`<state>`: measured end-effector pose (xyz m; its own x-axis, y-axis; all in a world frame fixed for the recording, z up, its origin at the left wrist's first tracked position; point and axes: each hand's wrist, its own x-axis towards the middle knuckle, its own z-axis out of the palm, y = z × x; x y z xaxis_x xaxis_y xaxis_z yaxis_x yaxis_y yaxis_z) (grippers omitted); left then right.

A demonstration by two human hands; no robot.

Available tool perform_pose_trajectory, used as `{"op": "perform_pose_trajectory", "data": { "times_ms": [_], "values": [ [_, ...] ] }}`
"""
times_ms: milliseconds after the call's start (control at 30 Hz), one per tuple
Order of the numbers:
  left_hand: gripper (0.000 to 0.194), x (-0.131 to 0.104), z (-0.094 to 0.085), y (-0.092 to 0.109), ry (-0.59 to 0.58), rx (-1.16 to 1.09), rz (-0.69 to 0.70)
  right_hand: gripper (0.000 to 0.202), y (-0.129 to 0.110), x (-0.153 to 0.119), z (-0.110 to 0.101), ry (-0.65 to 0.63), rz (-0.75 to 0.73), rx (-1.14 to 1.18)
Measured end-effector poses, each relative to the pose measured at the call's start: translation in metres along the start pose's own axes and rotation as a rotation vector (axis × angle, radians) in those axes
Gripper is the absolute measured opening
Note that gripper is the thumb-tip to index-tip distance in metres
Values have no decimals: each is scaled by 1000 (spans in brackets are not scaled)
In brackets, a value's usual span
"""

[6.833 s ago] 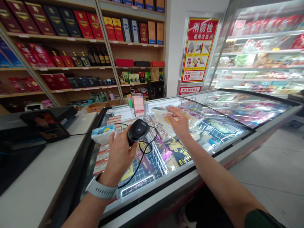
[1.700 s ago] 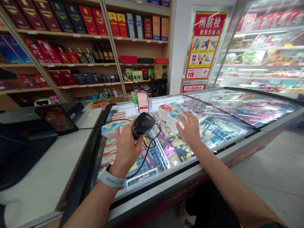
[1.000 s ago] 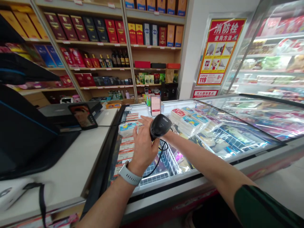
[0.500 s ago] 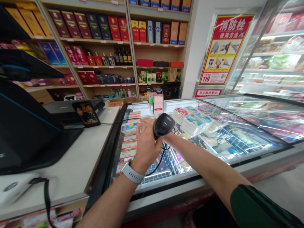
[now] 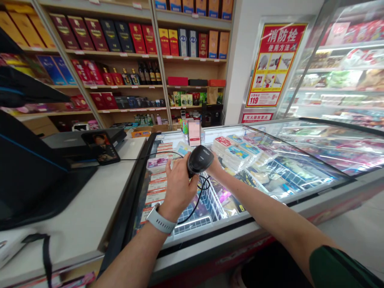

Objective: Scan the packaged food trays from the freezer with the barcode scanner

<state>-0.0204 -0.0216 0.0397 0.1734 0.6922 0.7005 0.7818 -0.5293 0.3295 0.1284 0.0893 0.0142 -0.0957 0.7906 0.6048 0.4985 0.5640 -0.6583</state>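
Note:
A black handheld scanner (image 5: 199, 160) is held in my left hand (image 5: 180, 182), which wears a watch with a grey band. Its cable loops down beneath it. My right hand (image 5: 213, 165) reaches behind the scanner, its fingers mostly hidden. Near my left fingertips, a purple-and-white packet (image 5: 156, 163) lies on the freezer's glass top (image 5: 192, 233). A pale blue-and-white packet (image 5: 183, 149) shows just behind the scanner. Beyond them stands a phone (image 5: 195, 134) with a pink screen. To the right, stacked white packets (image 5: 237, 156) with blue and red labels rest on the glass.
On the left, a counter (image 5: 120, 176) bears a black terminal (image 5: 33, 168) and a second phone (image 5: 100, 148). Price labels (image 5: 154, 196) line the freezer's left side. Shelves of boxes and bottles (image 5: 150, 74) stand behind, with a red poster (image 5: 276, 66) on the wall.
The view has shifted slightly right. Beside my left fingers, a purple-and-white packet now shows where a blue-and-white one was. More of my right hand shows beside the scanner.

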Motion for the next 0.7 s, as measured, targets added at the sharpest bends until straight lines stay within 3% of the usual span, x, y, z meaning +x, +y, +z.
{"op": "perform_pose_trajectory", "data": {
  "times_ms": [167,300,700],
  "values": [
    [55,1,-1,0,-4,-6,-8,34,5,-16,-50,149,121,75],
    [53,1,0,-2,-3,5,-4,46,10,-25,-76,252,178,128],
    [55,0,4,-3,-42,25,21,51,8,-27,-79,291,166,252]
  ]
}}
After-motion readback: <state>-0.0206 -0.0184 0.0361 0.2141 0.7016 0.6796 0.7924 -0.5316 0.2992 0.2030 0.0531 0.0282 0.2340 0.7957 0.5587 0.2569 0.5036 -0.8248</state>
